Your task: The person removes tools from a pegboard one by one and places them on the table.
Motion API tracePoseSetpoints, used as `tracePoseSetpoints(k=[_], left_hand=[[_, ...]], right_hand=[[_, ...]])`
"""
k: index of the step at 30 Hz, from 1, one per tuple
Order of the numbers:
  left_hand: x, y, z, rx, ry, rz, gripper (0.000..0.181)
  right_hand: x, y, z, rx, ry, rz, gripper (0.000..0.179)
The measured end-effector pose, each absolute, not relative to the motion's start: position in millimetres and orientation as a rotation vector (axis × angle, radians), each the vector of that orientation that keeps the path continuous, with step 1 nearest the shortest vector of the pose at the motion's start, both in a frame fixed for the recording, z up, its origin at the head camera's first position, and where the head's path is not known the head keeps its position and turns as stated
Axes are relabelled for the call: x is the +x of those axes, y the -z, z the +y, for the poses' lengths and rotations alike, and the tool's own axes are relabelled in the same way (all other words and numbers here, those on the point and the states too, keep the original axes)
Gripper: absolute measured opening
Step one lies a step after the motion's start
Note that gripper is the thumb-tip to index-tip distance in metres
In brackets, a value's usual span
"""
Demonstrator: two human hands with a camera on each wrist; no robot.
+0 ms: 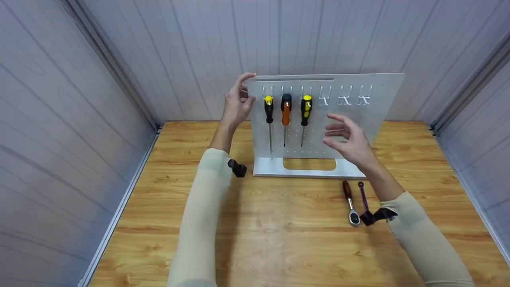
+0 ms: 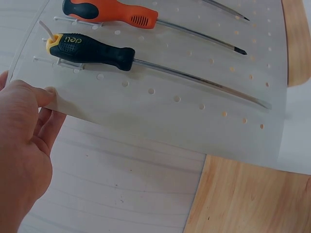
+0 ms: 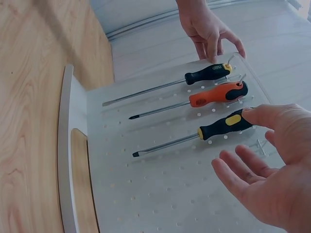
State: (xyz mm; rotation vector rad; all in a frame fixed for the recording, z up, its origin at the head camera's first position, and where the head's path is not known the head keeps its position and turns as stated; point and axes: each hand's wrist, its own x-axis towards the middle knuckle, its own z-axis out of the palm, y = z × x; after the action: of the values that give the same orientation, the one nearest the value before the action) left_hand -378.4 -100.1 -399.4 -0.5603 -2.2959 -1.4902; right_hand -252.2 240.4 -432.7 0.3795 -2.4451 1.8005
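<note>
A white pegboard [image 1: 374,115] stands upright on its base, with three screwdrivers hanging in a row. The leftmost screwdriver [image 2: 95,51] is black with a yellow cap, the middle screwdriver [image 1: 285,114] orange and black, and the right one a black and yellow screwdriver [image 3: 226,124]. My left hand [image 1: 238,105] grips the board's upper left edge, thumb on the front and fingers behind. To the right of the third screwdriver, my right hand [image 1: 350,141] hovers before the board with fingers loosely bent and spread, holding nothing. Its thumb overlaps that handle's end in the right wrist view.
White hooks [image 1: 344,99] without tools line the board's upper right. On the wooden table [image 1: 279,231], a ratchet wrench [image 1: 350,203] with a dark handle and a purple wrench [image 1: 363,197] lie below the base, near my right forearm. Pale panels [image 1: 191,52] enclose the back and sides.
</note>
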Motion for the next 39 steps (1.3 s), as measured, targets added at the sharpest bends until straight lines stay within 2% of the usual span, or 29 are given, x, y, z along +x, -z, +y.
tracePoseSetpoints(k=[16,32,39], left_hand=[[-380,399,-99,-0.558,1.492,-2.295,0.056],[-378,397,-100,-0.554,1.474,-2.292,0.056],[-376,396,-101,-0.555,1.481,-2.288,0.056]], right_hand=[[-277,428,211,0.436,-1.786,-2.37,0.081],[-300,434,188,0.438,-1.805,-2.291,0.086],[-306,436,181,0.481,-1.801,-2.251,0.083]])
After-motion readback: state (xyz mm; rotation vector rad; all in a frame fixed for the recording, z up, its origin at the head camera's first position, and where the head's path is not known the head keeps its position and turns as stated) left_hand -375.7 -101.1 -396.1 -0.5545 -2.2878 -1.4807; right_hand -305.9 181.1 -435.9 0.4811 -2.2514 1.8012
